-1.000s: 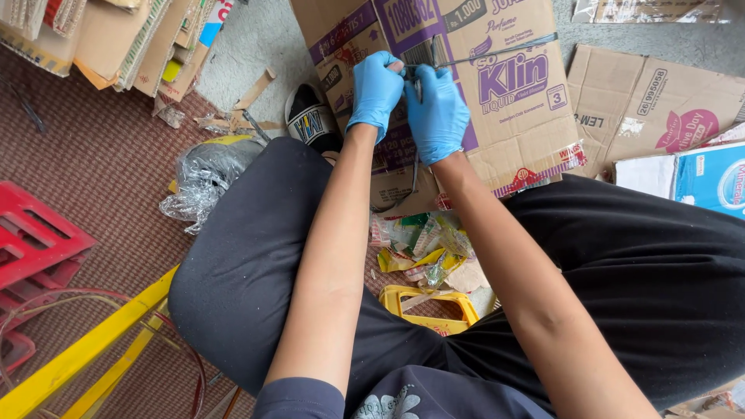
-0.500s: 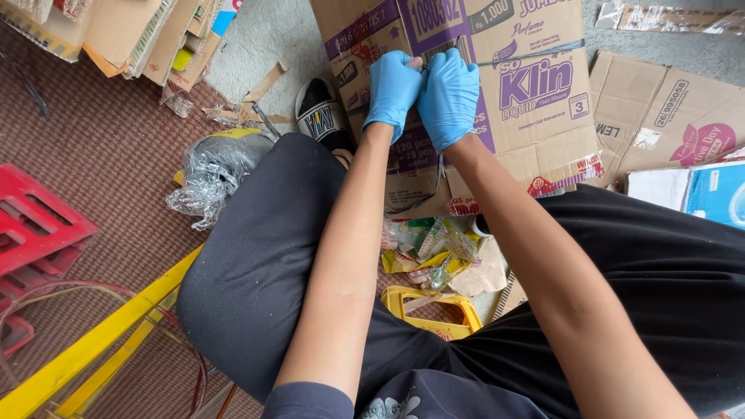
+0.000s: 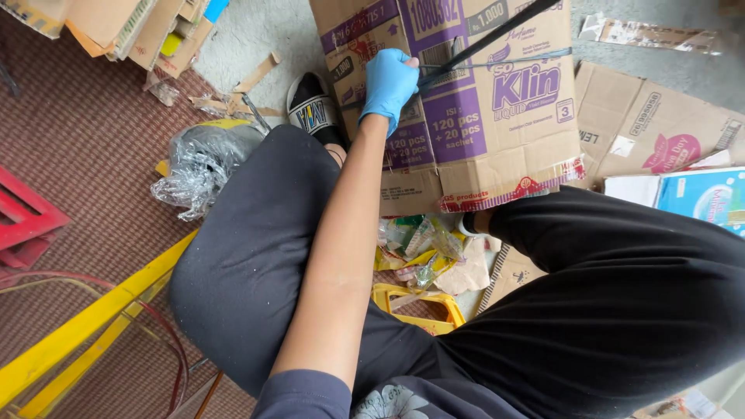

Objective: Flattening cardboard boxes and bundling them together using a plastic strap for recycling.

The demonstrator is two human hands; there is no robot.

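Note:
My left hand [image 3: 388, 81], in a blue glove, is closed on a black strap [image 3: 489, 35] where it crosses the top of a flattened brown and purple cardboard box [image 3: 497, 147]. The strap runs taut from the fist up to the right and out of the frame. A thinner grey cord [image 3: 504, 60] lies across the box just below it. My right hand is out of view. My knees in black trousers frame the box on both sides.
A black and white sandal [image 3: 310, 109] and a crumpled plastic bag [image 3: 198, 159] lie left of the box. Wrappers [image 3: 415, 244] and a yellow plastic piece [image 3: 415, 302] sit between my legs. Flattened cartons [image 3: 652, 124] lie right, stacked cardboard [image 3: 132, 27] top left, a yellow bar [image 3: 85, 326] and red crate [image 3: 23, 221] left.
Both gloved hands were together on the box. Now my right hand has left the frame toward the upper right, the black strap is stretched taut, and my left hand stays on the box.

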